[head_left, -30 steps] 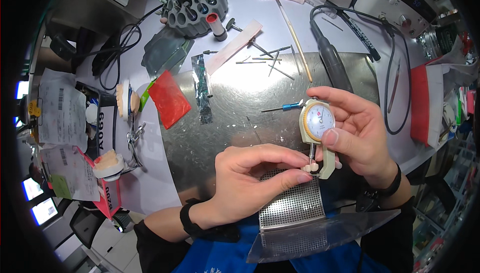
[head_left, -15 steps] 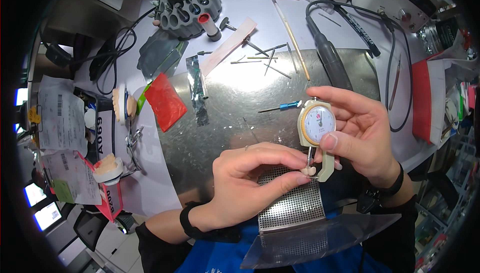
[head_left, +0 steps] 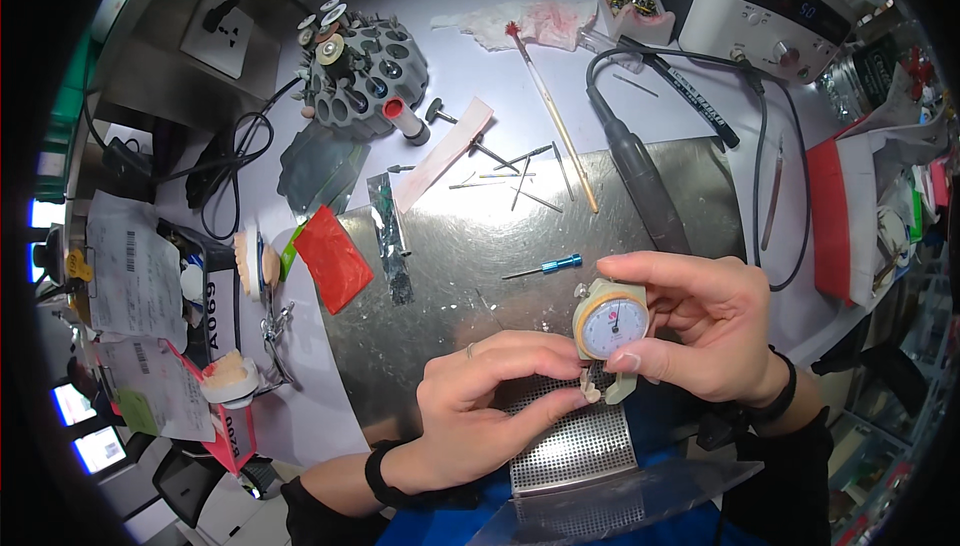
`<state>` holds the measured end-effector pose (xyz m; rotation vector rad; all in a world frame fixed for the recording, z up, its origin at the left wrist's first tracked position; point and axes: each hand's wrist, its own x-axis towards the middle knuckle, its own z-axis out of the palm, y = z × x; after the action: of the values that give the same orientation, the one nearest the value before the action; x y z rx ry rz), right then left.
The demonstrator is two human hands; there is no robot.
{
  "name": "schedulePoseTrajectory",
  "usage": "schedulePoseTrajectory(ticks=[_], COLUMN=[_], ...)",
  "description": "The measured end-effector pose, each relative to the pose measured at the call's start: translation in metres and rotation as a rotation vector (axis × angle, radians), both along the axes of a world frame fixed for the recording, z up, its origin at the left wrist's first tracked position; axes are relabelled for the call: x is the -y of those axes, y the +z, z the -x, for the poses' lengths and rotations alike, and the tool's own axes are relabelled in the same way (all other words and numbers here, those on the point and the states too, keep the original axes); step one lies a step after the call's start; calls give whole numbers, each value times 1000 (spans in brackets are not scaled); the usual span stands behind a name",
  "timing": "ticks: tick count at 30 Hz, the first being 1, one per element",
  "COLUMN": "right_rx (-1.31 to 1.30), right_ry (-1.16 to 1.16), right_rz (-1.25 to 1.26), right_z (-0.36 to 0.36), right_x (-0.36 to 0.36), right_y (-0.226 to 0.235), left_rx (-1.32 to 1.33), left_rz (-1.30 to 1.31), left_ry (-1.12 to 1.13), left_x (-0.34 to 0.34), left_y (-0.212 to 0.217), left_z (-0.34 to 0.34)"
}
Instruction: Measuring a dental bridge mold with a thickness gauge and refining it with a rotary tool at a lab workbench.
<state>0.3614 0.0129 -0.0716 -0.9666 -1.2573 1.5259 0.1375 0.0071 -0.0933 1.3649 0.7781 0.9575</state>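
Note:
My right hand [head_left: 700,324] is closed around a dial thickness gauge [head_left: 614,328] with a white round face, a yellow ring and a pale cream frame. Its index finger lies along the top and its thumb presses at the dial's lower edge. Between thumb and fingertips, my left hand [head_left: 490,401] pinches a small cream-coloured dental crown piece [head_left: 592,393]. The piece sits by the gauge's measuring tips, below the dial; whether they touch it I cannot tell. Under my hands is a perforated metal grate [head_left: 575,444], with a clear shield [head_left: 620,506] nearer me.
A blue-handled screwdriver [head_left: 545,266] lies on the metal plate [head_left: 450,276]. Beyond are loose burs [head_left: 520,181], a brush [head_left: 555,111], a handpiece [head_left: 640,171] and a grey bur stand [head_left: 365,81]. Red wax [head_left: 335,261] and dental models [head_left: 230,376] on an articulator are at left.
The view has tilted, so the bench sits lower in the picture. The gauge has tipped, its dial now closer to the left fingertips. Both hands keep their hold.

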Motion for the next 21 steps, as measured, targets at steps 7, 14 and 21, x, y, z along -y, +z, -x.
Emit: schedulePoseTrajectory(ticks=[7, 14, 21], right_rx=[5, -92, -132], right_ry=[-3, 4, 51], right_rz=[-15, 199, 356], right_z=[-1, 1, 2], right_x=[0, -2, -8], right_y=[0, 6, 5], left_rx=[-21, -10, -58], left_rz=[-49, -54, -100], left_ry=[-13, -10, -52], left_x=[-1, -4, -7], left_y=[-1, 3, 6], left_z=[-1, -2, 0])
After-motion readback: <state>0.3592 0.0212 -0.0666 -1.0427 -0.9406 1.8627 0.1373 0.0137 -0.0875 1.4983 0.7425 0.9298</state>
